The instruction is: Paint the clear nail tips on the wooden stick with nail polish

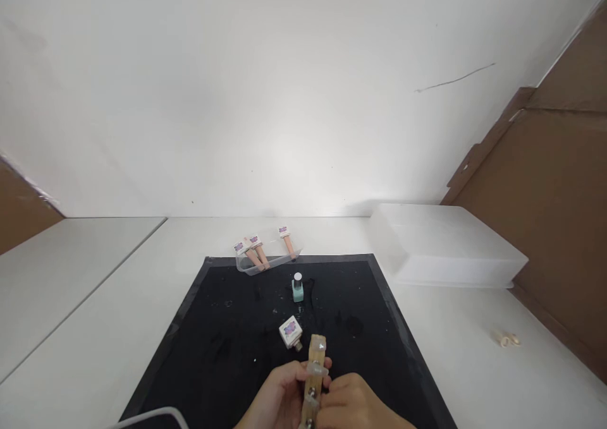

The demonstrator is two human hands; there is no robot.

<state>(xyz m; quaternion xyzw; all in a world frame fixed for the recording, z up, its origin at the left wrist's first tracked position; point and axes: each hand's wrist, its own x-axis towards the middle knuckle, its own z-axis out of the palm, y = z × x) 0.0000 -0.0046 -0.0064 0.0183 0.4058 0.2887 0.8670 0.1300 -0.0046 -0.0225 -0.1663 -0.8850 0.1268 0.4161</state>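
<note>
My left hand (pixel 282 391) grips a narrow wooden block (pixel 313 378) at the bottom centre. Clear, nail-shaped pieces and small metal studs sit along its face. Pressed close to the block's right side is my right hand (pixel 351 404), its fingers curled; whatever they pinch is hidden. Just beyond the hands a white square nail polish bottle (pixel 290 332) with a purple flower label lies on its side, uncapped, its neck toward me. Farther back, a mint green nail polish bottle (pixel 298 290) stands with its white cap on.
A black mat (pixel 213 353) covers the table's middle. On its far edge, a clear tray (pixel 279 261) holds three bottles with peach caps. A white plastic box (pixel 450 246) and small cream rings (pixel 505 338) are at right. A white cable (pixel 156 412) curves in at lower left.
</note>
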